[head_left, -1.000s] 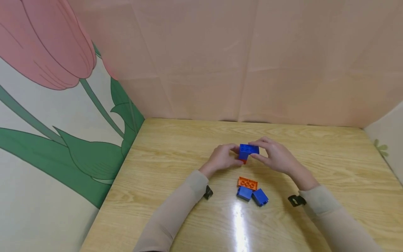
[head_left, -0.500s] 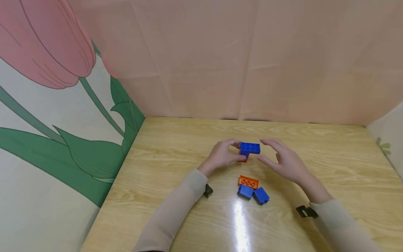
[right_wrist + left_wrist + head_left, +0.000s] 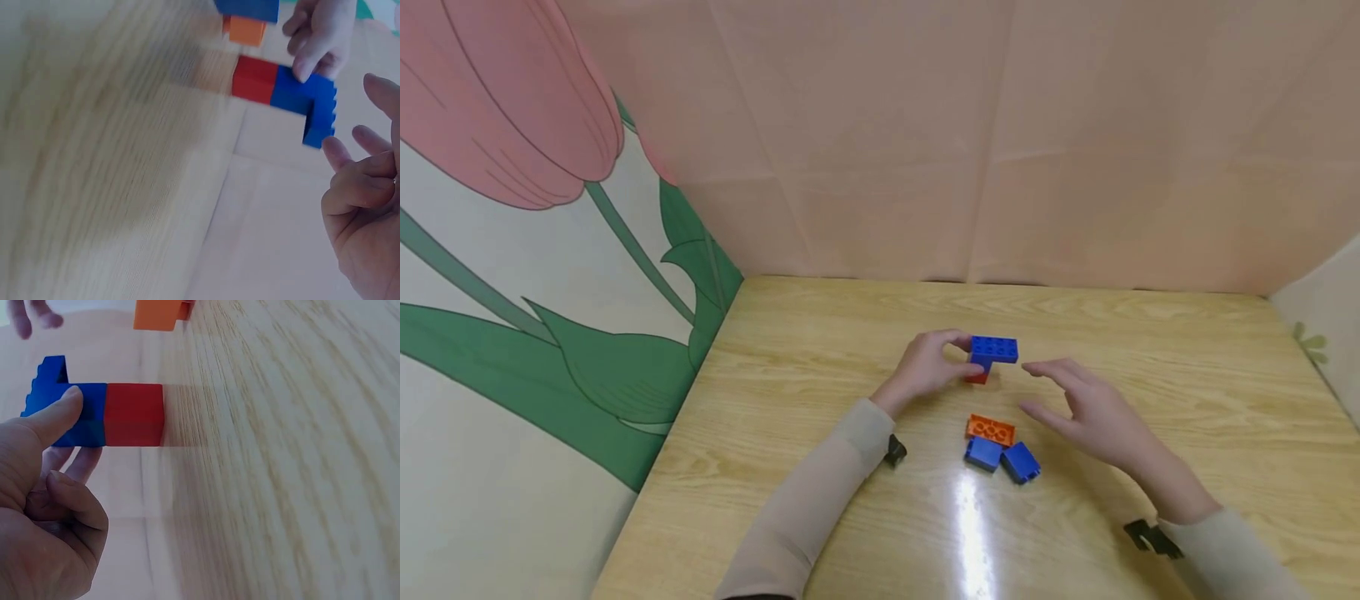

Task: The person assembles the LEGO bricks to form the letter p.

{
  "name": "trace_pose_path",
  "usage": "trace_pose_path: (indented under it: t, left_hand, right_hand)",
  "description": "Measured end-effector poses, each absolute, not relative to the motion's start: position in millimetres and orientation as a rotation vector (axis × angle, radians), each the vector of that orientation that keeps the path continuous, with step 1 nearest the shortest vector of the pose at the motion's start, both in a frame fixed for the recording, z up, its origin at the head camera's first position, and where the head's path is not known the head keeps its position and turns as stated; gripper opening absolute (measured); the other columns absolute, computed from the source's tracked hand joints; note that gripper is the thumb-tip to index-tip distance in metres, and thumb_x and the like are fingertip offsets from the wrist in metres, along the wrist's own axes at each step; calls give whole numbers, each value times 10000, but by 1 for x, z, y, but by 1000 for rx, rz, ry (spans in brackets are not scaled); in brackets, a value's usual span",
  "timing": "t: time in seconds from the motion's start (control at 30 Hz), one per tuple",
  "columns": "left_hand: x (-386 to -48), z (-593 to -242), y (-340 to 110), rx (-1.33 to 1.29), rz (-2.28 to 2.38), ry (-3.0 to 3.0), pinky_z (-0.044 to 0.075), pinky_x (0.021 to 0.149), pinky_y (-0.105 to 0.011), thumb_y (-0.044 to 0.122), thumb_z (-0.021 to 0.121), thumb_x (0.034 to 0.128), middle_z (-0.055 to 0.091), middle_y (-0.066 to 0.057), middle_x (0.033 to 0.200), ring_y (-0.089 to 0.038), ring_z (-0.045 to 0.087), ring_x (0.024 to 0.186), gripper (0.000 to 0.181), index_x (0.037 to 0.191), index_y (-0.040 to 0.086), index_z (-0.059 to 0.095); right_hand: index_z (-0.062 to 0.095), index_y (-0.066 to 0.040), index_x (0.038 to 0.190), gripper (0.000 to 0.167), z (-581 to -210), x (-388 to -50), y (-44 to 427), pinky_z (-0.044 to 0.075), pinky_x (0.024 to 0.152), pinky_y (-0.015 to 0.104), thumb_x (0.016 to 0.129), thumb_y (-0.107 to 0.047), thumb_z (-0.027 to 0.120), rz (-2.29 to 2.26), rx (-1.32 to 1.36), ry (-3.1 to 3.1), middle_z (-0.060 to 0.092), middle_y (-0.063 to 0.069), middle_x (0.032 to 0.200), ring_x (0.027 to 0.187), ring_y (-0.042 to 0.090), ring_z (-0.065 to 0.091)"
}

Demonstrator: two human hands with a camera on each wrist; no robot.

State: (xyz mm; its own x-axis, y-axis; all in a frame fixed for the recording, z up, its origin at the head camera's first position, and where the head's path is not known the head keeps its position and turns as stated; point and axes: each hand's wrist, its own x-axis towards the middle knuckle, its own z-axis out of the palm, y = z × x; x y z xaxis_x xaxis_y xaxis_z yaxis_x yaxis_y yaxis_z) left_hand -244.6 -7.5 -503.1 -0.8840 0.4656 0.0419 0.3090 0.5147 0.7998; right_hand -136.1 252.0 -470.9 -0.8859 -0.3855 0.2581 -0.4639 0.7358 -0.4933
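Your left hand pinches a small stack of building bricks near the middle of the wooden table, thumb on the near side and fingers behind. The stack is upright: a red brick at the bottom, a blue middle brick above it, and a long blue brick across the top, studs up. Whether the red base rests fully on the table or sits barely above it, you cannot tell from here.

Your right hand grips nothing; its thumb and fingers are parted, just beside the top brick's free end.

That free end is the likely trouble spot. The top brick juts out to your right with nothing beneath it, so a downward press there could lever it off its studs or tip the whole stack. A knock from the nearby right fingertips might do the same. If the left pinch loosens during such a push, the narrow red base may not hold the stack steady.

Nearer to you lie an orange brick, hollow side up, and two loose blue bricks, one left, one right. They sit close together, so reaching for one could nudge its neighbours.
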Motion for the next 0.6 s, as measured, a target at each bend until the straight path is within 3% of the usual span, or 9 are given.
trace_pose_path:
  t: [0.2,0.33,0.43,0.6]
  left_hand:
    - [-245,-502,-7,661,1286,2583,445,1099,-442,424,819,902,695,140,1141,-191,607,1253,437,1271,210,721]
    - [-246,-503,-8,669,1275,2593,449,1095,-428,418,820,904,699,135,1138,-188,611,1250,432,1269,208,723]
    - [-246,-503,-8,674,1270,2600,448,1096,-425,422,819,904,710,111,1144,-182,611,1247,430,1264,206,725]
    - [-247,-504,-8,679,1262,2603,450,1094,-430,420,820,904,715,92,1153,-147,606,1239,446,1275,194,720]
  right_hand:
    - [642,-160,1376,490,-475,-121,234,598,830,486,943,-327,797,817,875,-2761,657,19,1288,1045,266,703]
    - [672,-186,1357,495,-481,-115,223,593,723,352,927,-393,803,800,972,-2772,667,-23,1243,823,90,673]
    - [698,-187,1335,507,-486,-112,216,560,670,297,927,-477,777,765,1016,-2816,667,-36,1215,750,30,614]
    - [706,-215,1328,527,-494,-111,210,553,675,298,921,-548,751,676,1077,-2844,650,-55,1181,832,61,638]
